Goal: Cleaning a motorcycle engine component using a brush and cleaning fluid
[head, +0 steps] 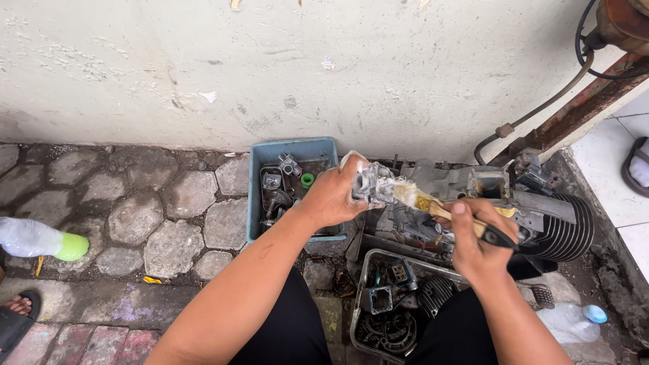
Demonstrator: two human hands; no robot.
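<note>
My left hand (334,196) grips a small grey metal engine part (374,182), held up over the ground in front of my knees. My right hand (476,240) holds a paintbrush (433,205) with a yellow ferrule and a dark handle. Its pale bristles touch the right side of the metal part. Directly below and behind the hands lies a large engine block (473,186) with dark cooling fins (564,233).
A blue plastic tray (295,150) with small parts stands by the wall left of my left hand. A metal tray (365,297) of engine pieces sits between my knees. Plastic bottles lie at far left (37,238) and lower right (568,321). Someone's sandalled foot (17,312) shows at lower left.
</note>
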